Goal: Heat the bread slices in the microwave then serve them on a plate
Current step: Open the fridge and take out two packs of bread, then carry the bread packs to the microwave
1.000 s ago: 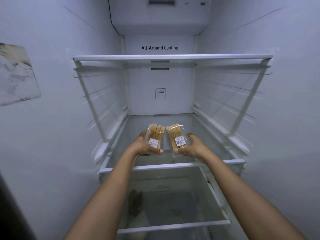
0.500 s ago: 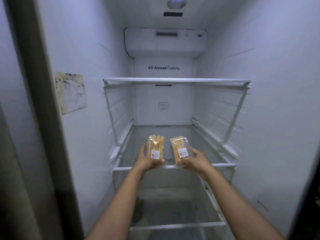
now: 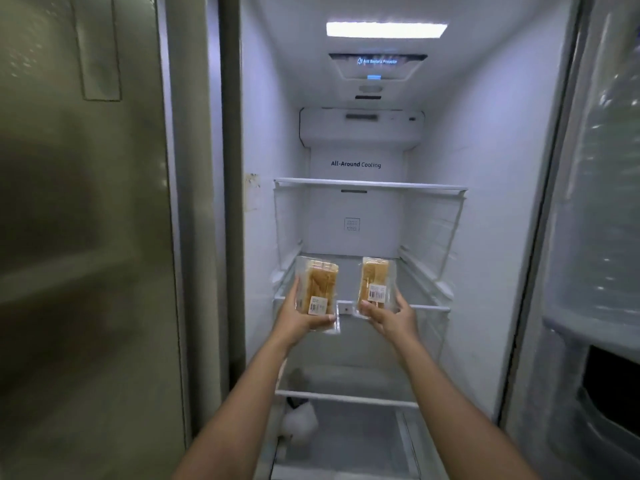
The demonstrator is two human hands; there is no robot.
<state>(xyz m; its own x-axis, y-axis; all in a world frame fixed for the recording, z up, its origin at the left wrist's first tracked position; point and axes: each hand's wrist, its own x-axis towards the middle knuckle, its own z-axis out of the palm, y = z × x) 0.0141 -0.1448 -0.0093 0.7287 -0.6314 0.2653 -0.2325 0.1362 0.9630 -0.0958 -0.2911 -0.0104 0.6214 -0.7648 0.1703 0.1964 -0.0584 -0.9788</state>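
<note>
We are gripping one clear bread pack (image 3: 318, 293) in our left hand (image 3: 300, 318) and another bread pack (image 3: 375, 283) in our right hand (image 3: 393, 317), fingers curled round each, near the fridge shelf (image 3: 429, 308), packs apart.

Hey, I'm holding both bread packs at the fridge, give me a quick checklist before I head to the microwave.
1. Left hand grips left pack: ok.
2. Right hand grips right pack: ok.
3. Packs off the shelf: ok, both held up in front of its rim.
4. Bread unwrapped for heating: not ok, both packs are sealed in clear plastic.
5. Free hand to shut the door: not ok, both hands are full.
6. Path to the microwave: cannot tell, it is not in view.
</note>
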